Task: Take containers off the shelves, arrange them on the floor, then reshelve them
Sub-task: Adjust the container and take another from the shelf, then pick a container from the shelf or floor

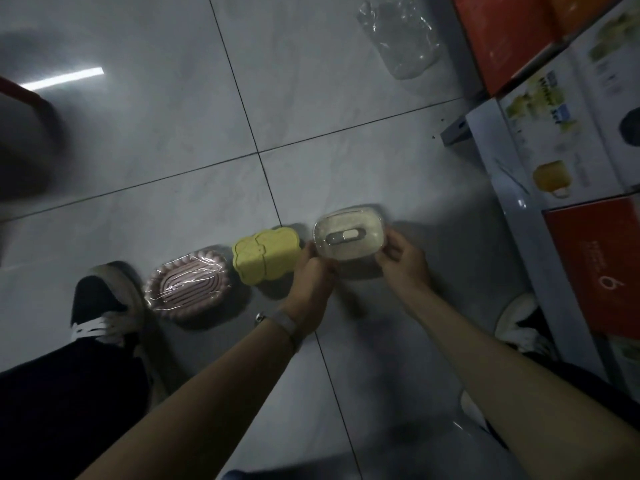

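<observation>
Head view: both hands, left (311,282) and right (403,259), grip the cream container (348,235) beside the yellow container (265,254).

Dim overall, cool grey cast. One bright streak of glare on the floor tile (62,79) upper left, from an overhead strip light. Soft dark shadows pool under the pink dish (188,284) and beside the forearms. Wrap on the cream container (349,235) catches faint highlights. Clear plastic bag (398,36) smeared, low contrast. Wide-angle bend at the edges; boxes (571,133) on the right lean and blur. Corners darkest.
</observation>
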`<state>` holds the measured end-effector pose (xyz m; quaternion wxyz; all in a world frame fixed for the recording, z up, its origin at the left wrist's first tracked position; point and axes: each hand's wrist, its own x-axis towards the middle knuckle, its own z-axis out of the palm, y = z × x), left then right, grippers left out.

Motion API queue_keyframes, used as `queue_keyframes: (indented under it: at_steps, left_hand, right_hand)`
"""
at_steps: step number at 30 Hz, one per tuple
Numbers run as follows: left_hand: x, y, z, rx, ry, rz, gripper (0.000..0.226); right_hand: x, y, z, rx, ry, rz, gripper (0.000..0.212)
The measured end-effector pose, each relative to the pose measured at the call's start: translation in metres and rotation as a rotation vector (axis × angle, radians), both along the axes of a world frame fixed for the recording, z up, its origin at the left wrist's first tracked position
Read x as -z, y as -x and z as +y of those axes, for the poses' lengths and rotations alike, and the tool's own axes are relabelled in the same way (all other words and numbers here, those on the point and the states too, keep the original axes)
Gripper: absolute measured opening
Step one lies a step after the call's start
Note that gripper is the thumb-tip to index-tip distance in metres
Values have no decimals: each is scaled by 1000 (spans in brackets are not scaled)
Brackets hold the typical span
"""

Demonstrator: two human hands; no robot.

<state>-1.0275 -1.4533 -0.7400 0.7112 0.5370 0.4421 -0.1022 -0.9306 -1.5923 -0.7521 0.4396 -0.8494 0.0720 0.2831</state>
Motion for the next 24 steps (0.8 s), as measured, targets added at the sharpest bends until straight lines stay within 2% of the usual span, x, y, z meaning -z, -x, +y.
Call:
queue_keyframes:
  at_steps: [4, 8, 10, 12, 15, 18, 20, 24]
  left_hand:
    - [-6, 0, 3, 9, 42, 3, 57]
    - [-32, 6, 9, -115, 226, 23, 50]
    - [-43, 10, 14, -66, 235, 33, 55]
    - [-57, 12, 20, 53, 128, 40, 50]
    - [-79, 9, 25, 7, 197, 78, 24]
    - [-116, 9, 27, 53, 103, 61, 29]
    - [-138, 10, 28, 116, 47, 96, 40]
    - [-194, 15, 27, 289, -147, 128, 54]
  right_hand:
    - [-4, 3, 0, 16, 40, -7, 50]
    - [-22, 6, -2, -6, 145, 2, 40]
    - [-30, 6, -6, -38, 208, 14, 35]
    - [-43, 6, -8, -65, 259, 21, 30]
    - [-72, 5, -9, -94, 278, 11, 31]
    - [-106, 9, -12, -115, 260, -18, 29]
    - [-133, 12, -15, -121, 244, -35, 27]
    - [-199, 20, -23, -268, 254, -81, 28]
